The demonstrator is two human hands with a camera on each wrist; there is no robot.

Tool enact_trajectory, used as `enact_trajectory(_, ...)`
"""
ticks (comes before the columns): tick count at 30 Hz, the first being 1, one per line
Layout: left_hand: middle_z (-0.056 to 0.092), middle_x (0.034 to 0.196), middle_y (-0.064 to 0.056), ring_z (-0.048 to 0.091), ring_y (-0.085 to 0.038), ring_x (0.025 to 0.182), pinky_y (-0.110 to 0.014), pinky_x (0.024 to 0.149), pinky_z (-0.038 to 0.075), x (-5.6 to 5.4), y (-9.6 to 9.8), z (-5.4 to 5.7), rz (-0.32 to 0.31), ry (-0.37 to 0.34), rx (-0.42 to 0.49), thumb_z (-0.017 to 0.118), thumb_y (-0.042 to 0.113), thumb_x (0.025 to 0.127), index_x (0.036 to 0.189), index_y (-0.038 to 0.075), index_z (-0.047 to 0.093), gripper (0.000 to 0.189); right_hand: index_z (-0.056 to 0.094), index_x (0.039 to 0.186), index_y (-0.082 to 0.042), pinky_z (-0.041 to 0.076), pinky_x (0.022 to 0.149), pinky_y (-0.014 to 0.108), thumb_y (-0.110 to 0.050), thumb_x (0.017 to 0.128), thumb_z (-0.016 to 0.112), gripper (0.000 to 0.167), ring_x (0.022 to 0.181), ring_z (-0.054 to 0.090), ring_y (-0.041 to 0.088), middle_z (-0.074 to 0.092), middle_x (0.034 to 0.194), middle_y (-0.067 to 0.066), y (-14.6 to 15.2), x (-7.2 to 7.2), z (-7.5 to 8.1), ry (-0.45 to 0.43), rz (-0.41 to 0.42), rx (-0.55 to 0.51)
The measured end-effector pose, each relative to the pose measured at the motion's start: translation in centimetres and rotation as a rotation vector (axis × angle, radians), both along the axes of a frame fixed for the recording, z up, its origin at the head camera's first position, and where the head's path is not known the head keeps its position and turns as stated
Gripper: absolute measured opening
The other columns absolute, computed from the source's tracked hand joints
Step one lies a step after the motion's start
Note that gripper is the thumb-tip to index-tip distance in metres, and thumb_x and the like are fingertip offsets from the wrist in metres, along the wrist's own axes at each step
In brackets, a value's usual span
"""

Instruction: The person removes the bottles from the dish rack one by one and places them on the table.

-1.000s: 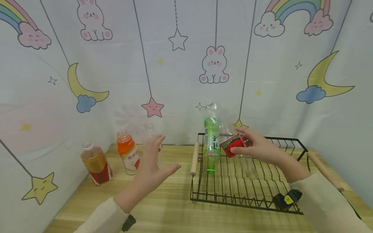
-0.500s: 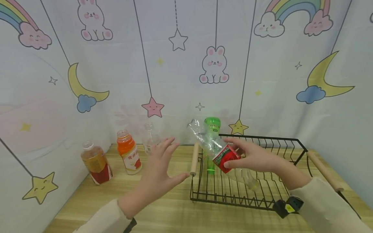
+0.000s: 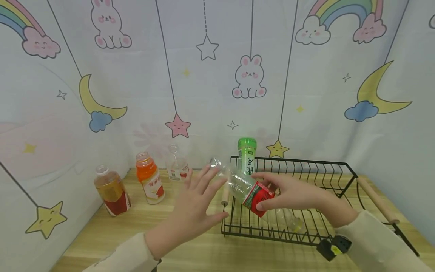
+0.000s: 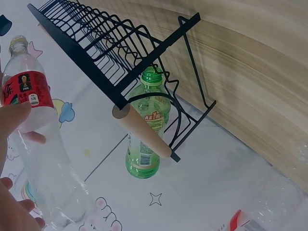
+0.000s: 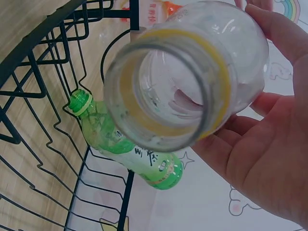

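One printed backdrop (image 3: 210, 90) fills the background; below it spreads one wooden counter (image 3: 204, 251); on its right half sits one black wire rack (image 3: 306, 161) with two wooden handles (image 3: 378, 200); one large clear bottle (image 3: 259, 198) with a red label is held tilted over the rack, its capless neck low to the right, partly hiding the green bottle; of two hands, the right hand (image 3: 293, 193) grips it around the label, while the left hand (image 3: 195, 206) spreads its fingers at the base end, contact unclear, blocking part of the near handle; one green bottle (image 3: 247, 155) leans neck-down in the rack; three capless bottles stand left on the counter: one amber (image 3: 113, 192), one orange (image 3: 150, 179), one small and clear (image 3: 175, 166).
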State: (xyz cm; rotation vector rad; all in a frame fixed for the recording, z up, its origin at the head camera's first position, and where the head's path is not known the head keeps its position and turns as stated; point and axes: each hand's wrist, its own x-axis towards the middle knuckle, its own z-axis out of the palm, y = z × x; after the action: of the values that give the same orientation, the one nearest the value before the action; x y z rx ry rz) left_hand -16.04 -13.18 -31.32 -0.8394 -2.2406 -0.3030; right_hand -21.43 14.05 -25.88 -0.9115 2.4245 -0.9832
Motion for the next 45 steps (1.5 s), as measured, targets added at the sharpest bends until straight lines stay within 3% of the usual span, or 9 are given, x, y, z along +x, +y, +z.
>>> enact_trajectory(7, 0.035, 0.151, -0.008, 0.028, -0.031, 0.141, -0.063, 0.112, 0.016, 0.4, 0.4, 0.0, -0.026, -0.006, -0.077, 0.083, 0.041, 0.070, 0.139, 0.016, 0.043, 0.084, 0.041, 0.144, -0.013, 0.054, 0.073, 0.035, -0.033, 0.083, 0.073, 0.072, 0.093, 0.058, 0.021, 0.060, 0.113, 0.006, -0.4, 0.4, -0.3, 0.014, 0.069, 0.008)
enact_trajectory(16, 0.042, 0.147, -0.008, 0.035, -0.030, 0.136, -0.063, 0.112, 0.016, 0.8, 1.0, -0.5, -0.037, -0.001, -0.148, 0.082, 0.043, 0.071, 0.137, 0.016, 0.046, 0.080, 0.040, 0.144, -0.011, 0.055, 0.071, 0.030, -0.033, 0.083, 0.073, 0.073, 0.091, 0.059, 0.020, 0.058, 0.113, 0.007, -1.0, 1.1, -0.4, -0.027, 0.103, 0.033)
enact_trajectory(22, 0.048, 0.142, -0.007, 0.041, -0.029, 0.132, -0.065, 0.109, 0.021, 0.9, 1.3, -0.7, -0.039, 0.010, -0.139, 0.084, 0.043, 0.068, 0.134, 0.017, 0.049, 0.079, 0.041, 0.144, -0.014, 0.056, 0.070, 0.031, -0.033, 0.082, 0.074, 0.073, 0.091, 0.059, 0.020, 0.057, 0.113, 0.007, -1.3, 1.5, -0.5, -0.058, 0.103, 0.041)
enact_trajectory(39, 0.052, 0.136, -0.004, 0.045, -0.028, 0.128, -0.068, 0.109, 0.015, 1.1, 1.2, -1.7, 0.006, -0.006, -0.171, 0.080, 0.046, 0.072, 0.134, 0.019, 0.051, 0.073, 0.044, 0.142, -0.013, 0.055, 0.069, 0.028, -0.035, 0.083, 0.072, 0.069, 0.089, 0.060, 0.015, 0.060, 0.107, 0.001, -2.0, 2.0, -0.8, -0.041, 0.146, 0.063)
enact_trajectory(45, 0.053, 0.133, -0.003, 0.046, -0.026, 0.126, -0.071, 0.106, 0.018, 1.1, 1.2, -2.1, 0.008, -0.018, -0.164, 0.081, 0.044, 0.072, 0.134, 0.020, 0.051, 0.073, 0.044, 0.142, -0.012, 0.054, 0.070, 0.029, -0.037, 0.085, 0.070, 0.067, 0.090, 0.059, 0.015, 0.060, 0.105, 0.001, -2.0, 1.9, -1.1, -0.041, 0.163, 0.059)
